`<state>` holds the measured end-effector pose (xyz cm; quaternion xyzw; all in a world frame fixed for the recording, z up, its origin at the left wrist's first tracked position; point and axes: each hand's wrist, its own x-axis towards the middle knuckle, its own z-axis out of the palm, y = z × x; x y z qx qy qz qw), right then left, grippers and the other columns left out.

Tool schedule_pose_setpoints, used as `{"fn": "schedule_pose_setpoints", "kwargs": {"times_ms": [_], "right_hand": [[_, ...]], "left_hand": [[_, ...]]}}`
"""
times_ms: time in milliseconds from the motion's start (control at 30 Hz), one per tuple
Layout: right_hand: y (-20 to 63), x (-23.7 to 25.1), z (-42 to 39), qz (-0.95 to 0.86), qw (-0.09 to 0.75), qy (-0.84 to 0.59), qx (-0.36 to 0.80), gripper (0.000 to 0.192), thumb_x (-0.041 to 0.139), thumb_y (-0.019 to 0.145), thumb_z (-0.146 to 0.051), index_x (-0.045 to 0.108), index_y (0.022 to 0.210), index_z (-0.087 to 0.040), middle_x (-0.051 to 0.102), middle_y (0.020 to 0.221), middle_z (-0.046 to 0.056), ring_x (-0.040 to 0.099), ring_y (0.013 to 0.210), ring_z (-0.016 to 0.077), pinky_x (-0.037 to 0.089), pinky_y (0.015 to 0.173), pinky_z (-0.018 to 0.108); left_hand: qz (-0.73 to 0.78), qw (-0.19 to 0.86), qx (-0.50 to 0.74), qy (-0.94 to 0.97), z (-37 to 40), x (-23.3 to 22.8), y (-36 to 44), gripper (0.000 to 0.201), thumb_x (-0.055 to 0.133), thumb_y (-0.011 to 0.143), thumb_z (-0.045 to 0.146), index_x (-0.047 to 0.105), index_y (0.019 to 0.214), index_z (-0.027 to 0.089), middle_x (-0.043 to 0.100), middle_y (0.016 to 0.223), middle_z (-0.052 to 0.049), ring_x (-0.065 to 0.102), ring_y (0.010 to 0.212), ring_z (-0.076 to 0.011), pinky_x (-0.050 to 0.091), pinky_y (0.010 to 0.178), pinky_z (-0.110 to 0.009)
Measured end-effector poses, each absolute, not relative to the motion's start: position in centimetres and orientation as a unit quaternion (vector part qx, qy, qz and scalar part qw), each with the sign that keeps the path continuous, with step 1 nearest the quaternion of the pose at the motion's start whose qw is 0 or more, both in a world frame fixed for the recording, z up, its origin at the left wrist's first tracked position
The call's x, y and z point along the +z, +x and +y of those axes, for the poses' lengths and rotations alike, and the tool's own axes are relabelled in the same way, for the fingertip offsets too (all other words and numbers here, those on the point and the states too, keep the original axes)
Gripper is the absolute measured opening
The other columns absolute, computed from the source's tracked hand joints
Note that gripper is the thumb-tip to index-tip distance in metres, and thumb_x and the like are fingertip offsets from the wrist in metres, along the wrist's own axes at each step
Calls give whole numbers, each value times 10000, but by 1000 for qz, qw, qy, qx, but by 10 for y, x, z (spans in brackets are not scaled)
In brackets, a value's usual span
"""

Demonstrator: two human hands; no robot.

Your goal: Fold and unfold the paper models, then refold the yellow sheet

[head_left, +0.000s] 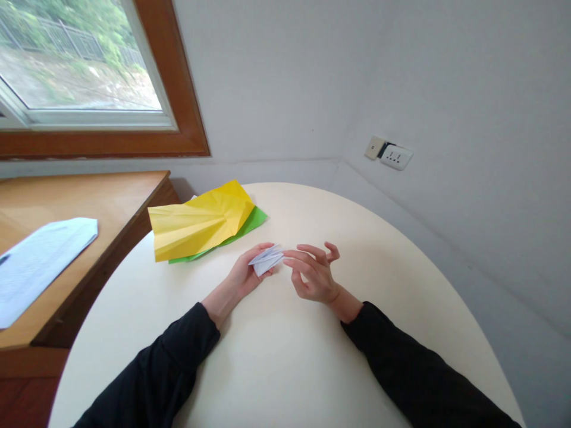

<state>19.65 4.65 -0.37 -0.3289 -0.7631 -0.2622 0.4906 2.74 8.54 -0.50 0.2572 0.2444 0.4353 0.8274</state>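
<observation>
A small piece of folded white paper (268, 260) is held in my left hand (250, 270), with the thumb and fingers on either side of it, over the middle of the round table. Just to the right, my right hand (314, 273) has its fingers spread and slightly bent. Its index fingertip reaches the paper's right edge; whether it touches cannot be made out. Nothing is gripped in the right hand. Beyond my left hand lies a creased yellow sheet of paper (200, 220), on top of a green sheet (255, 223) that is mostly covered.
The round cream table (276, 368) has a curved edge near the wall. At the left stands a wooden desk (120, 196) bearing white papers (49, 255) and a dark pen (4, 259). A wall socket (396, 156) is at the back right, a wood-framed window (190, 89) at the upper left.
</observation>
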Motion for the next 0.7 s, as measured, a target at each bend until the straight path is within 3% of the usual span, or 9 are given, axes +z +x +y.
{"fn": "schedule_pose_setpoints", "kwargs": {"times_ms": [400, 700], "right_hand": [[194, -1, 44, -785, 479, -299, -253, 350, 527, 697, -171, 562, 1025, -290, 712, 870, -74, 587, 936, 155, 101, 1067, 375], [193, -3, 45, -792, 458, -301, -269, 197, 517, 672, -145, 573, 804, -281, 709, 912, -80, 555, 1006, 150, 89, 1071, 374]], "left_hand": [[250, 823, 424, 283, 86, -8, 28, 160, 495, 802, 126, 638, 868, 97, 650, 706, -66, 596, 547, -134, 453, 438, -206], [258, 831, 411, 272, 87, -6, 30, 211, 456, 828, 140, 659, 856, 88, 653, 685, -76, 588, 503, -135, 462, 414, -215]]}}
